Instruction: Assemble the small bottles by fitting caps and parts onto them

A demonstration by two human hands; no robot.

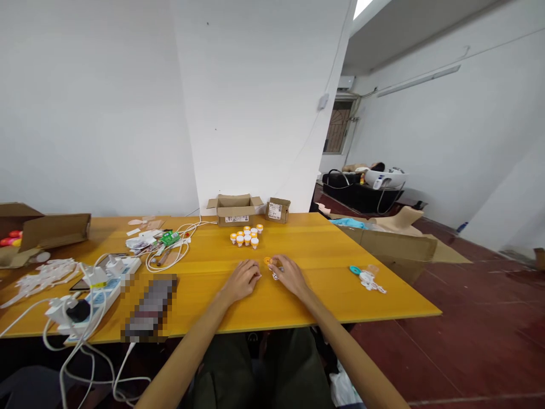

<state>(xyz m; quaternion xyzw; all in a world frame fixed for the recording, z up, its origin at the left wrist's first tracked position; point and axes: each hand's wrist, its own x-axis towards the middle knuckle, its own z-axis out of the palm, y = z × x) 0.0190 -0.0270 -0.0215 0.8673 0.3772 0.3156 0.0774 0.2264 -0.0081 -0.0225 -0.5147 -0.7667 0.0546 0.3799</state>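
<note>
My left hand (244, 279) rests on the yellow tabletop with its fingers curled in. Its fingertips face the right hand, and what they hold, if anything, is too small to make out. Beside it, my right hand (291, 276) bends its fingers down over a few small parts. An orange ring (267, 261) lies at its fingertips. White pieces with dark dots (275, 276) show under the thumb side, partly covered by the hand. Farther back stands a cluster of several small white-and-orange capped pieces (247, 236).
A teal ring (355, 270) and white dotted pieces (369, 280) lie at the right. Open cardboard box (235, 211) and smaller box (278, 210) stand by the wall. Left are a power strip (104, 301), cables, a blurred phone-like device (151, 307) and white plastic parts (46, 278).
</note>
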